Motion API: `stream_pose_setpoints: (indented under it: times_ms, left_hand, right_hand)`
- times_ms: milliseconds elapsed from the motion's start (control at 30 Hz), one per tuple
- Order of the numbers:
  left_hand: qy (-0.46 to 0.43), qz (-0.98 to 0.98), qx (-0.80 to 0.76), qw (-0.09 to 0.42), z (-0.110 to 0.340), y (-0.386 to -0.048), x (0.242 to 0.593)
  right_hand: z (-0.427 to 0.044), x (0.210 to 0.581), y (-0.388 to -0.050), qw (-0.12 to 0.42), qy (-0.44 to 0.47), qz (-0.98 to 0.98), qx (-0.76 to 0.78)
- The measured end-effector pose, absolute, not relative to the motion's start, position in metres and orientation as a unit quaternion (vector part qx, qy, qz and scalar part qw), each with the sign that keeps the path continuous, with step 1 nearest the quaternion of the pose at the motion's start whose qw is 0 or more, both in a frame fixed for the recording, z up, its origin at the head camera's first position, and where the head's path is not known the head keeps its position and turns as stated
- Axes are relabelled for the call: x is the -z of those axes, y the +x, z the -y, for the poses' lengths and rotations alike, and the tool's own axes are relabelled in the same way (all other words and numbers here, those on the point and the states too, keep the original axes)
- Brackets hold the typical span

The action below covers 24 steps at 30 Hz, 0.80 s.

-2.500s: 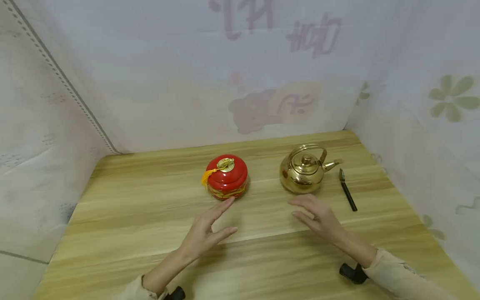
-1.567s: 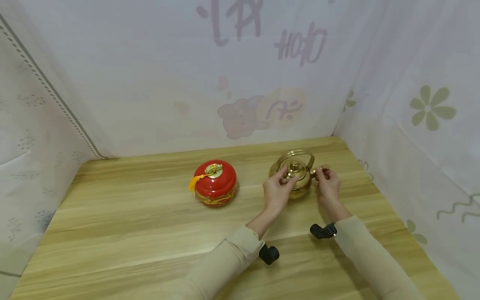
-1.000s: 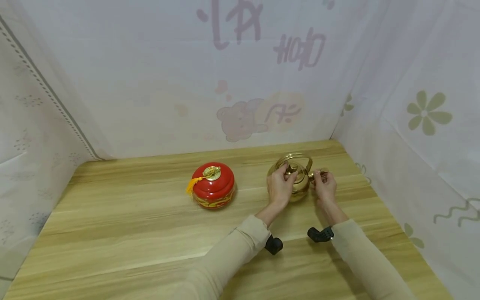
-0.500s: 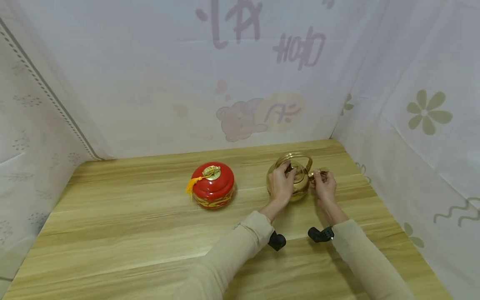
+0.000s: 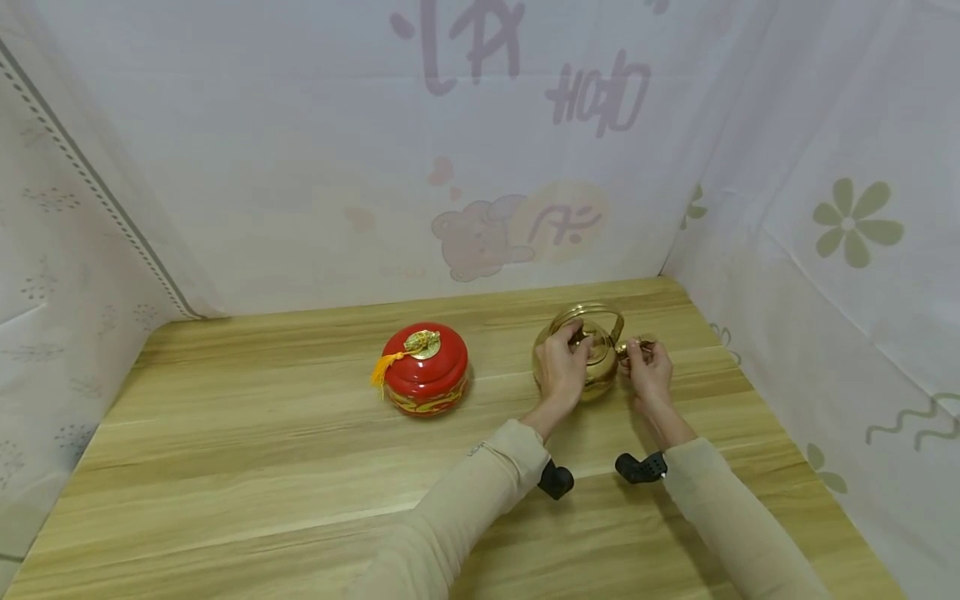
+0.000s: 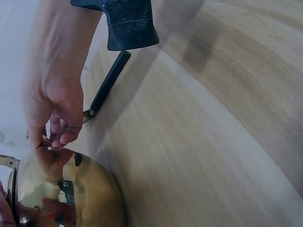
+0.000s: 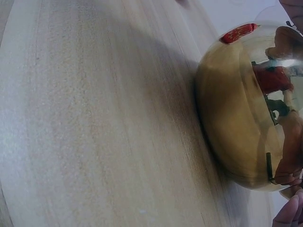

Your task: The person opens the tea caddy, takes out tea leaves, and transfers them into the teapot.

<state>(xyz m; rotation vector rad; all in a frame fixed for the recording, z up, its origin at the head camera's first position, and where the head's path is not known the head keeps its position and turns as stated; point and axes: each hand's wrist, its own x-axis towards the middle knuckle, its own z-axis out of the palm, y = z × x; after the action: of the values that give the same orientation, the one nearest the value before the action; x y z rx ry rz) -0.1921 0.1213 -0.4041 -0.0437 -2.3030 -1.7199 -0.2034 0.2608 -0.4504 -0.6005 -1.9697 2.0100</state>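
Observation:
A shiny brass teapot (image 5: 600, 379) with an arched top handle stands on the table. My left hand (image 5: 562, 367) grips the knob of its lid (image 5: 600, 353) between thumb and fingers, reaching in below the arched handle. At the teapot's right side, my right hand (image 5: 651, 375) pinches the spout. In the left wrist view the right hand (image 6: 57, 104) holds the spout above the teapot's rounded body (image 6: 94, 189). Part of the knob is covered by the left fingers, and most of the spout by the right.
A red lidded jar (image 5: 426, 367) with a gold ornament and yellow tassel stands left of the teapot. A black-handled tool (image 6: 110, 82) lies on the wooden table (image 5: 262, 433) beyond the right hand. Patterned cloth walls (image 5: 315, 183) border the table.
Both hands have come from the table's front to the teapot; the left has moved right, away from the jar, onto the lid knob, the right onto the spout. Lately they hold nearly still.

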Motion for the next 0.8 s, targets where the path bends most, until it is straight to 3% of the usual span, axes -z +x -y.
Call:
stream_pose_setpoints:
  times_ms: [567, 800]
  left_hand:
    - [-0.038, 0.762, 0.616, 0.194, -0.124, -0.190, 0.410]
    - [-0.063, 0.713, 0.689, 0.116, -0.112, -0.175, 0.405]
  right_hand:
    - [-0.261, 0.454, -0.203, 0.143, -0.191, 0.669, -0.704]
    - [-0.262, 0.451, -0.203, 0.139, -0.199, 0.667, -0.705]
